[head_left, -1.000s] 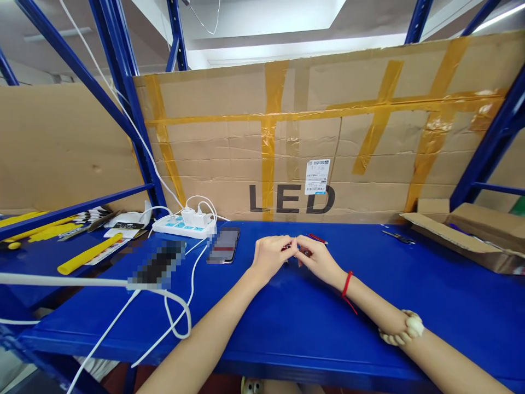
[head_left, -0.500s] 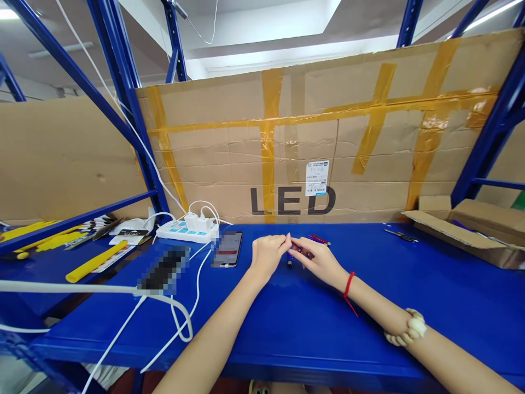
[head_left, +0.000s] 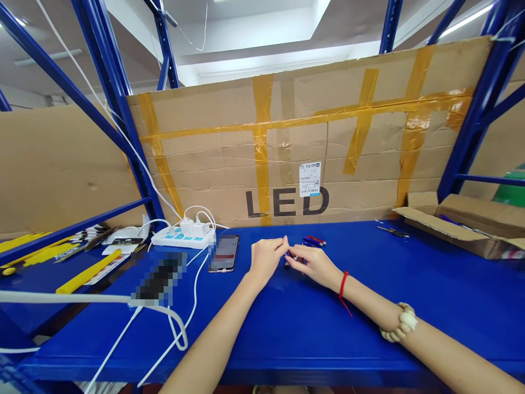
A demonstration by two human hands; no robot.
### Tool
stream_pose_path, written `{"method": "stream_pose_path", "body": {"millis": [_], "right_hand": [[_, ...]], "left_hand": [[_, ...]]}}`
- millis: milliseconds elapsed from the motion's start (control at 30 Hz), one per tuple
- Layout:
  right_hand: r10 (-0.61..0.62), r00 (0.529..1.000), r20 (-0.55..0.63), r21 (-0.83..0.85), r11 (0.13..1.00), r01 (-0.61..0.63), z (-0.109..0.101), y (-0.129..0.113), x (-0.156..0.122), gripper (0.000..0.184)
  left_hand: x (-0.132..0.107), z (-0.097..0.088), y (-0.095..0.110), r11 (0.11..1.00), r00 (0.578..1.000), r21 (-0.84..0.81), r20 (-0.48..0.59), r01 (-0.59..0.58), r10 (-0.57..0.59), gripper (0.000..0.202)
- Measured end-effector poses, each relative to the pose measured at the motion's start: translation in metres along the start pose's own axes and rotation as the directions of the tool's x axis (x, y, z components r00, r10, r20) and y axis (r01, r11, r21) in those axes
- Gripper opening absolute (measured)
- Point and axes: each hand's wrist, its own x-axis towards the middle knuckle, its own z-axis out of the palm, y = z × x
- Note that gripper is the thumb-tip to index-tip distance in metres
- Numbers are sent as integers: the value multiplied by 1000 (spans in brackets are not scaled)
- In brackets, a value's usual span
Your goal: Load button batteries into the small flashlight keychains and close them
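My left hand [head_left: 267, 257] is closed in a pinch above the blue tabletop, its fingertips meeting those of my right hand. What it grips is hidden behind the fingers. My right hand [head_left: 315, 264], with a red cord at the wrist, is also pinched, thumb and fingers closing toward the left fingertips. A small dark and reddish piece shows between its fingers, too small to name. Just below the fingertips a dark pen-like end [head_left: 287, 265] peeks out. Behind the right hand lie red and blue pens [head_left: 315, 241], partly covered by it.
A phone [head_left: 223, 253] lies left of my hands, near a white power strip [head_left: 176, 238] with cables running over the table. A blurred dark device [head_left: 162, 279] sits farther left. Pliers [head_left: 392, 232] and an open cardboard box [head_left: 463, 230] are at right. Cardboard [head_left: 213, 164] walls the back.
The view has shifted a little to the right. My hands stay together at nearly the same spot, with the right fingers slightly lower and more of the pens behind showing.
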Motion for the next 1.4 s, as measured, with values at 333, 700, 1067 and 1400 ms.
{"method": "stream_pose_path", "body": {"millis": [333,700,1067,1400], "right_hand": [[-67,985,-158,-9,998,67,2,0,1,34],[-34,983,-179,-63,998,23,-3,2,5,36],[85,955,-285,-9,996,-92,-13,27,1,33],[180,907,-381,108,983,-150,-11,29,4,33]], "left_hand": [[1,0,0,979,988,158,-65,-125,137,48],[-1,7,4,997,994,-1,-72,81,-80,46],[-4,18,12,953,974,-203,44,227,-222,49],[-10,26,19,948,972,-229,137,219,-191,46]]}}
